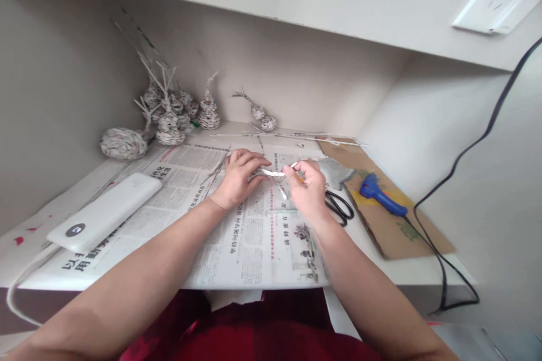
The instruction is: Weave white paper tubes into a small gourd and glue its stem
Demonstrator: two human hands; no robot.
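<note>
Between my two hands, a little above the newspaper, stretches a short white paper strand (276,173) that looks braided or twisted. My left hand (241,176) pinches its left end between thumb and fingers. At the other end my right hand (305,181) grips it with thumb and forefinger. A loose end (282,189) hangs down from the strand near my right fingertips. Just right of my right hand lie black-handled scissors (341,207), their blades hidden. A grey cloth-like piece (336,172) rests behind them.
Newspaper (249,248) covers the tabletop. Several woven paper gourds (170,128) stand back left; a small gourd (268,123) and thin paper sticks (292,135) lie at the back. A white power bank (105,211) is left. A blue glue gun (383,196) sits on cardboard (415,237), its black cord (461,158) trailing right.
</note>
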